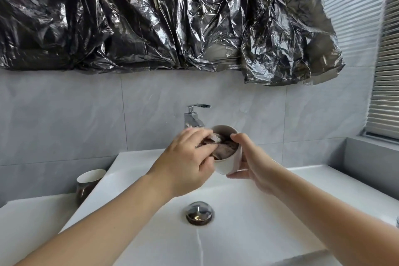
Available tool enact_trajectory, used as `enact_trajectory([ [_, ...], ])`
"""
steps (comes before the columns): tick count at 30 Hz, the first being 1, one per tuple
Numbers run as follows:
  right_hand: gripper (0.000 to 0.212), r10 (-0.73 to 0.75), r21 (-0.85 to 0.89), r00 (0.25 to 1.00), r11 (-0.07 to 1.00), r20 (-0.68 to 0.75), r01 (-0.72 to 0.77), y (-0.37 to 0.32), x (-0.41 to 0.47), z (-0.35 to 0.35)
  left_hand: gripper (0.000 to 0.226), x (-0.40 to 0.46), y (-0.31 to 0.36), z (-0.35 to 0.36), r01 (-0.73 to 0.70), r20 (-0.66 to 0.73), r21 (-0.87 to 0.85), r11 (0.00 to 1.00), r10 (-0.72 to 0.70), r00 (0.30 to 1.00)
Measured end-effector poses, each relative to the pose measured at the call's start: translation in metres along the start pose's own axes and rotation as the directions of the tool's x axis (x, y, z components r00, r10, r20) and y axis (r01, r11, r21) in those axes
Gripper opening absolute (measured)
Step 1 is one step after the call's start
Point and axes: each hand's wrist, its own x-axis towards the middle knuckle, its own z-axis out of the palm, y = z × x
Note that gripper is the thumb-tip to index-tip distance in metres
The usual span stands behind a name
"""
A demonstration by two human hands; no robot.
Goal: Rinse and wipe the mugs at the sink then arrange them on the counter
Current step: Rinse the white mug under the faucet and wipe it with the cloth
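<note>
Over the white sink, my right hand grips a white mug from its right side, the mouth tilted toward me. My left hand presses a grey-brown cloth into the mug's opening, fingers closed on the cloth. A second mug, white inside with a dark brown lower body, stands upright on the counter just left of the sink.
A chrome faucet rises behind the held mug, with no water seen running. The chrome drain plug sits mid-basin. Crinkled black plastic covers the wall above. Window blinds hang at the right.
</note>
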Motion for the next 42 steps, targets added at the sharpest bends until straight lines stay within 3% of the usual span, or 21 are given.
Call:
enact_trajectory([
  [5, 0.042, -0.015, -0.058, 1.0, 0.998, -0.023, 0.014, 0.012, 0.027, -0.003, 0.047, -0.002, -0.017, 0.019, -0.11, 0.097, 0.207, 0.972, 0.091, 0.991],
  [10, 0.047, 0.01, -0.109, 1.0, 0.994, 0.0, -0.01, 0.023, 0.029, -0.002, 0.073, -0.011, -0.022, 0.034, -0.098, 0.194, 0.321, 0.942, 0.036, 0.98],
  [14, 0.056, 0.002, -0.11, 1.0, 0.994, -0.002, -0.003, 0.026, 0.03, 0.002, 0.058, -0.008, -0.023, 0.033, -0.076, 0.134, 0.333, 0.94, 0.033, 0.991],
  [16, 0.048, -0.015, -0.09, 1.0, 0.996, -0.01, 0.014, 0.024, 0.029, 0.004, 0.044, -0.006, -0.024, 0.032, -0.076, 0.158, 0.263, 0.962, 0.035, 0.987],
  [18, 0.045, -0.023, -0.074, 1.0, 0.997, -0.008, 0.022, 0.024, 0.028, 0.006, 0.031, -0.006, -0.017, 0.029, 0.06, 0.247, -0.004, 0.998, -0.057, 0.967],
  [19, 0.044, -0.02, -0.062, 1.0, 0.998, -0.008, 0.019, 0.024, 0.027, 0.006, 0.025, -0.005, -0.011, 0.029, 0.177, 0.274, -0.185, 0.967, -0.122, 0.954],
  [21, 0.041, -0.017, -0.034, 1.0, 0.999, -0.01, 0.016, 0.025, 0.025, 0.006, 0.019, -0.005, 0.001, 0.03, 0.367, 0.299, -0.475, 0.8, -0.246, 0.922],
  [23, 0.037, -0.002, -0.014, 1.0, 1.0, 0.0, 0.002, 0.026, 0.022, 0.004, 0.021, -0.008, 0.007, 0.033, 0.408, 0.311, -0.563, 0.719, -0.273, 0.91],
  [26, 0.031, 0.069, 0.044, 0.988, 0.996, 0.136, -0.075, 0.024, 0.019, 0.0, 0.021, -0.015, -0.004, 0.03, 0.112, 0.219, -0.284, 0.952, -0.049, 0.974],
  [27, 0.037, 0.109, 0.042, 0.975, 0.992, 0.195, -0.119, 0.023, 0.019, -0.002, 0.024, -0.016, -0.009, 0.028, -0.005, 0.203, -0.175, 0.985, 0.041, 0.978],
  [29, 0.057, 0.186, -0.018, 0.946, 0.982, 0.265, -0.188, 0.02, 0.02, -0.006, 0.023, -0.016, -0.014, 0.024, -0.172, 0.219, -0.039, 0.984, 0.177, 0.96],
  [31, 0.062, 0.208, -0.066, 0.943, 0.978, 0.261, -0.198, 0.019, 0.021, -0.007, 0.02, -0.014, -0.011, 0.019, -0.218, 0.267, 0.009, 0.976, 0.207, 0.941],
  [36, 0.026, 0.031, 0.031, 0.997, 0.999, 0.065, -0.033, 0.02, 0.02, 0.004, 0.016, -0.005, -0.003, 0.019, 0.039, 0.243, -0.13, 0.991, -0.007, 0.97],
  [39, 0.024, 0.006, 0.089, 1.0, 0.996, -0.031, -0.003, 0.021, 0.019, 0.015, 0.016, -0.003, 0.014, 0.026, 0.247, 0.242, -0.312, 0.917, -0.175, 0.954],
  [42, 0.028, 0.066, 0.155, 0.998, 0.986, -0.006, -0.065, 0.025, 0.016, 0.02, 0.013, -0.005, 0.029, 0.028, 0.335, 0.279, -0.346, 0.876, -0.245, 0.929],
])
